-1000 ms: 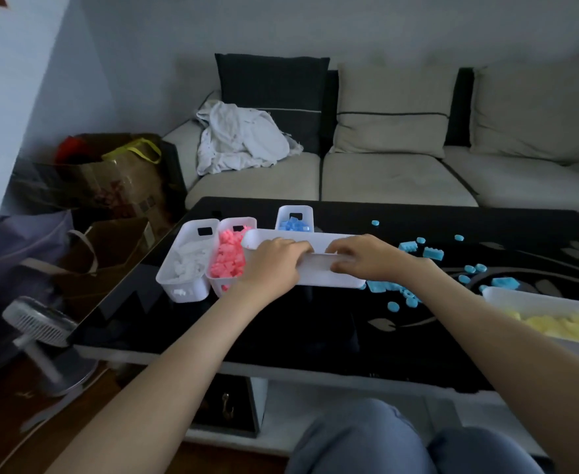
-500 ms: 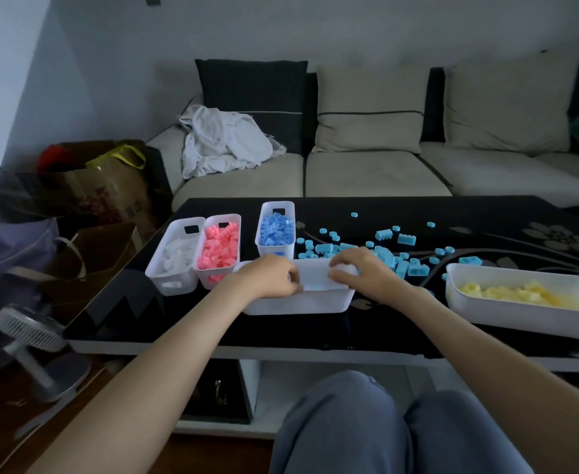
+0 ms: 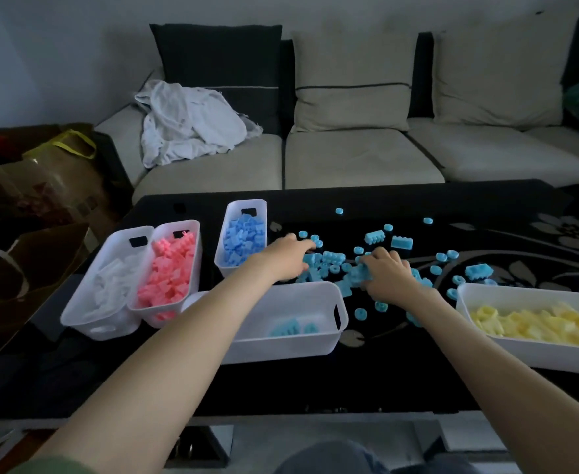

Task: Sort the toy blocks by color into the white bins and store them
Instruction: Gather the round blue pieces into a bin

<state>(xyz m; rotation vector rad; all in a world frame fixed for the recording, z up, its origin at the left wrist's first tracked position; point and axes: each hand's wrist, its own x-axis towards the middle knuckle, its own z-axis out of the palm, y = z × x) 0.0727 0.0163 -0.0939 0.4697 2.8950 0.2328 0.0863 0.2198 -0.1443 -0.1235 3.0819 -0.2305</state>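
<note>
Surface [image 3: 315, 384]: black and glossy with a pale flower pattern. Its near left corner is too dark to read.

- Loose cyan blocks [image 3: 327, 261]: bricks and small rings scattered over the middle of the surface. They are thickest between the two hands and thin out to the far right. Both hands cover part of the heap.
- Left grip [image 3: 283, 256]: palm down at the left edge of the heap, fingers bent over the blocks. The fingertips are buried among them, so I cannot tell whether it has hold of any.
- Right grip [image 3: 385, 273]: at the right of the heap, fingers curled round a clump of cyan blocks. The palm side is hidden.
- Near bin [image 3: 281, 350]: just near of the heap, lying crosswise. The left forearm crosses and hides its left end. A few cyan blocks [image 3: 293, 327] lie inside, blurred.
- Blue bin [image 3: 247, 204]: far left of the heap, full of darker blue blocks.
- Pink bin [image 3: 175, 225] and white-block bin [image 3: 86, 319]: side by side and touching, at the left. The white blocks barely stand out from the plastic.
- Yellow bin [image 3: 520, 350]: near right, holding yellow blocks. Its right end is cut off by the frame edge.

Beyond the surface: a sofa [image 3: 349, 159] with a crumpled white cloth [image 3: 189, 128] on it. Paper bags [image 3: 42, 186] stand at the left in shadow, contents unclear.
</note>
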